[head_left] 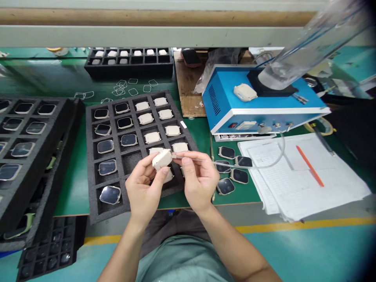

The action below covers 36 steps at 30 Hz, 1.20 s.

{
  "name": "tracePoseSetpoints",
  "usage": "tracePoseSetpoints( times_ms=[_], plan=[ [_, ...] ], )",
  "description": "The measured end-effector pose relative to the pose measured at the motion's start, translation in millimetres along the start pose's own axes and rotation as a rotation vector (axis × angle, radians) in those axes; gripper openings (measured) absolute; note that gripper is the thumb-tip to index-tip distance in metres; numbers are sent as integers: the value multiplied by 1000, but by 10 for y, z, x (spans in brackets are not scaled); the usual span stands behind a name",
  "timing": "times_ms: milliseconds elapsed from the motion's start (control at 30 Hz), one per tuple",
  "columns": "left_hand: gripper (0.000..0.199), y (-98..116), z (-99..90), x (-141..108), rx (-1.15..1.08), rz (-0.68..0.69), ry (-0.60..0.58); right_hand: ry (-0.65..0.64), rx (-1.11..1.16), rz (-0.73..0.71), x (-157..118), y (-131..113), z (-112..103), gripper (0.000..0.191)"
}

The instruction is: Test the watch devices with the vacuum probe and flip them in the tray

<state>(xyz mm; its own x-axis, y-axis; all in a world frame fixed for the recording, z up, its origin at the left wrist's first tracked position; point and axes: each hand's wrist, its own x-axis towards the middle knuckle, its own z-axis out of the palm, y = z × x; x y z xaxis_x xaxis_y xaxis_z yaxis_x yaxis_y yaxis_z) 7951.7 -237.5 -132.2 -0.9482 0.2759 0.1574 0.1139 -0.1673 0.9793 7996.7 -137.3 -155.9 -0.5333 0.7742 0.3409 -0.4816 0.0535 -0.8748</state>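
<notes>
A cream-coloured watch case (pixel 162 159) is held up between the thumb and fingers of my left hand (pixel 148 186), over the front of a black foam tray (pixel 126 156). My right hand (pixel 201 178) grips a thin clear tube (pixel 252 167), whose tip touches or nearly touches the case's right side. Beneath both hands, the tray holds dark-screened watches in its left columns and cream cases in its right ones. From my right hand the tube curves back to a blue machine (pixel 264 102) with a clear cylinder on top.
Several loose watches (pixel 239 175) lie right of the tray, beside papers (pixel 305 172) with an orange pen (pixel 310 166). More foam trays (pixel 69 129) are stacked at left. Thin square rings (pixel 133 91) and another tray (pixel 129 69) lie behind.
</notes>
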Motion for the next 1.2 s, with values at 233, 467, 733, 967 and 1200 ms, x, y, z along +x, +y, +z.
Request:
tracePoseSetpoints(
  times_ms=[233, 467, 733, 967, 1200],
  plan=[
    [38, 5, -11, 10, 12, 12, -33, -3, -5, 12, 31, -29, 11, 7],
    [42, 19, -14, 20, 42, -25, -48, -28, -25, 93, 70, -83, -15, 9],
    [47, -5, -35, 61, 120, -48, -81, -66, 39, 93, 149, -30, -82, 10],
    [45, -9, -42, 90, 117, -54, -81, -56, 38, 70, 155, -21, -60, 14],
    [43, -1, -59, 105, 108, -49, -104, -56, -10, 71, 152, -40, -58, 18]
  ],
)
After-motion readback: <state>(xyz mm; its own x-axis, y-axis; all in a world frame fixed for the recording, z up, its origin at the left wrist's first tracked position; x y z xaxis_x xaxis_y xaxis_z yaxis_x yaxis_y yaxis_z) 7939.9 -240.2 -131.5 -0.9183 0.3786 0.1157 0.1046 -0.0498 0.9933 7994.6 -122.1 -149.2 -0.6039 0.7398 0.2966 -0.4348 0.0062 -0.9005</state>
